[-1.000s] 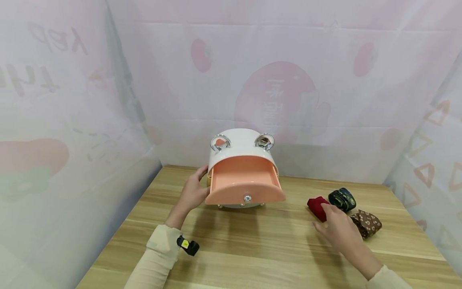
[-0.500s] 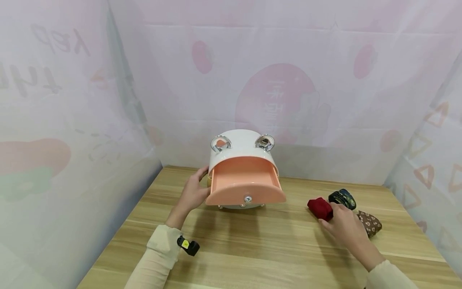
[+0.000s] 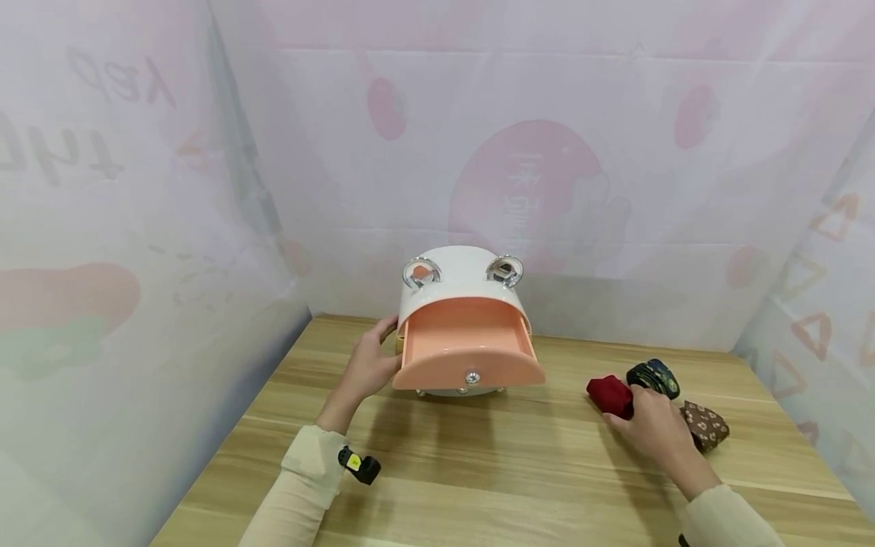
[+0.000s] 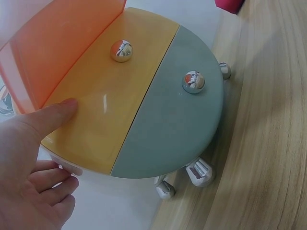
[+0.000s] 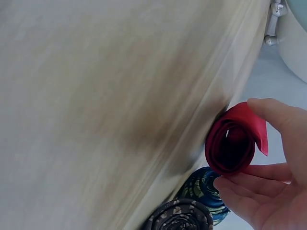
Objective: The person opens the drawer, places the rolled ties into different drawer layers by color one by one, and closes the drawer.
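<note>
A white round drawer box (image 3: 459, 279) stands at the back of the wooden table (image 3: 478, 463), its top orange drawer (image 3: 468, 351) pulled out. My left hand (image 3: 377, 355) rests against the box's left side. In the left wrist view its thumb (image 4: 53, 117) touches the yellow drawer front (image 4: 112, 91), beside a grey-blue front (image 4: 177, 120). At the right, my right hand (image 3: 634, 409) pinches a red fabric roll (image 3: 608, 393). In the right wrist view the thumb lies over the red roll (image 5: 240, 122) and the fingers (image 5: 249, 191) curl under it.
A dark blue patterned roll (image 3: 655, 377) and a brown dotted roll (image 3: 706, 425) lie just right of the red one. Printed white curtains (image 3: 137, 190) close in the table on the left, back and right. A black tag (image 3: 358, 464) sits on my left wrist.
My right hand has reached further onto the red roll and closed its thumb and fingers on it. The left hand stays at the box's side.
</note>
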